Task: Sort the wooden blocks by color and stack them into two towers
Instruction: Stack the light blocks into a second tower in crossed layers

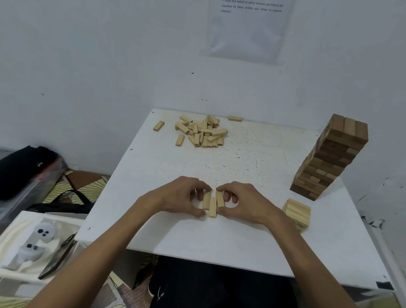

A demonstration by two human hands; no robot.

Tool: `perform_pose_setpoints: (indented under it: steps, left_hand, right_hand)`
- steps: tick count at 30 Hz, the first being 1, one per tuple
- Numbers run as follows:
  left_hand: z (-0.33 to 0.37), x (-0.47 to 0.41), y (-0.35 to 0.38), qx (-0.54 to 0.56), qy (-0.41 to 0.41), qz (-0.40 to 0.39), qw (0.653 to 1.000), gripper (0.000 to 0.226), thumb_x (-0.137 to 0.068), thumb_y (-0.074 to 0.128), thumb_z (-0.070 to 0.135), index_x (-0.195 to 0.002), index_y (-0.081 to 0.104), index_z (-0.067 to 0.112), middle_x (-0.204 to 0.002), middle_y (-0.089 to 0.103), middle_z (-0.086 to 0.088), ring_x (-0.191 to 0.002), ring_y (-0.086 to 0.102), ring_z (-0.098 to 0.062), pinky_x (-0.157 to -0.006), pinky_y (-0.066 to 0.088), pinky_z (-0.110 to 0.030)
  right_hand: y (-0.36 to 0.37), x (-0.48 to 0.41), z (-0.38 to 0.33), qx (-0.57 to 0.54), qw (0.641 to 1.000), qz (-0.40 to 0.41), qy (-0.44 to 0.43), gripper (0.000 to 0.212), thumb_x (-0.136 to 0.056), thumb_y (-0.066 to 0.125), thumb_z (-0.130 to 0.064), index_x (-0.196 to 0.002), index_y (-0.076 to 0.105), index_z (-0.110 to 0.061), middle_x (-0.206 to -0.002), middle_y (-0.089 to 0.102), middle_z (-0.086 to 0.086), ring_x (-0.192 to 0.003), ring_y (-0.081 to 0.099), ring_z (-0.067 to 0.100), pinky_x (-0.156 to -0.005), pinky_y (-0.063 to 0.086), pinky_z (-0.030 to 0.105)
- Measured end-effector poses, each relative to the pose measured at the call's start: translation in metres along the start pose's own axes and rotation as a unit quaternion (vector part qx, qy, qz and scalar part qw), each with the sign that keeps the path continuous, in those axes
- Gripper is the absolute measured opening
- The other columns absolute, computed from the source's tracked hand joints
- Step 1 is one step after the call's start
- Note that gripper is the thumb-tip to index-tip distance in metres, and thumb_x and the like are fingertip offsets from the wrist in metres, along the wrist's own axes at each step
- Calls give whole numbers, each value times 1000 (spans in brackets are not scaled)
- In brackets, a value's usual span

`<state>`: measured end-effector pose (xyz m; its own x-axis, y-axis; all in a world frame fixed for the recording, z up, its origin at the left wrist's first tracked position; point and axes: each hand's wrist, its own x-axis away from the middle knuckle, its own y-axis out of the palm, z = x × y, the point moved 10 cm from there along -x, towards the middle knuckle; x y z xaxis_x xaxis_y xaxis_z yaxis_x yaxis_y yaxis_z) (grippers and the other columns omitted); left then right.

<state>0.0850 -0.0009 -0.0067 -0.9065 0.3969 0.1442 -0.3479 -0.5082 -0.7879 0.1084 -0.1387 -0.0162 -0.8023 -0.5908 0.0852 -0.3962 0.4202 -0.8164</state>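
Three light wooden blocks lie side by side on the white table, the middle one pushed nearer to me. My left hand pinches them from the left and my right hand pinches them from the right, thumbs at the near ends. A short light tower stands just right of my right hand. The tall dark brown tower rises at the table's right edge. A loose pile of light blocks lies at the far side.
Single light blocks lie apart from the pile: one at the far left, one by the wall. A low white tray with small objects sits left of the table. A black bag lies further left.
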Motion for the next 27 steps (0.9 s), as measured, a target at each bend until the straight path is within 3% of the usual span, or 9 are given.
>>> perform_pose_setpoints:
  steps: [4,6,11,21,27]
  left_hand:
    - [-1,0,3,-6,-7,28,1000,73,-66,90,52,-128,61,27,-101,60,14,-82,53,-1,-70,39,-15]
    - [0,0,2,-3,-3,63,998,66,-66,90,50,-122,64,25,-96,61,13,-78,53,0,-67,38,-13]
    - [0,3,0,28,4,96,995,44,-73,88,37,-110,70,24,-87,64,11,-73,53,3,-65,40,-14]
    - [-3,-1,-1,30,-4,92,995,47,-72,88,40,-113,72,26,-89,64,10,-74,53,0,-67,42,-13]
    - [-2,-4,-5,-29,1,96,995,51,-70,85,54,-116,72,33,-90,54,13,-84,50,-5,-73,43,-28]
  right_hand:
    - [4,4,-3,9,1000,-21,-3,70,-78,80,-43,-141,53,-27,-103,52,-17,-93,48,0,-78,35,13]
    - [3,5,-3,4,1000,-26,-2,75,-74,84,-50,-139,53,-29,-105,53,-16,-93,48,-2,-78,36,14]
    - [-3,5,-3,-39,999,25,-3,48,-78,83,-39,-121,66,-28,-94,60,-14,-81,52,2,-74,40,18]
    - [-3,3,4,-70,997,24,4,52,-74,86,-43,-121,68,-31,-93,62,-13,-76,51,3,-69,42,16]
    - [-5,3,4,-52,998,46,-8,51,-73,85,-50,-119,68,-35,-93,58,-12,-76,50,3,-69,43,19]
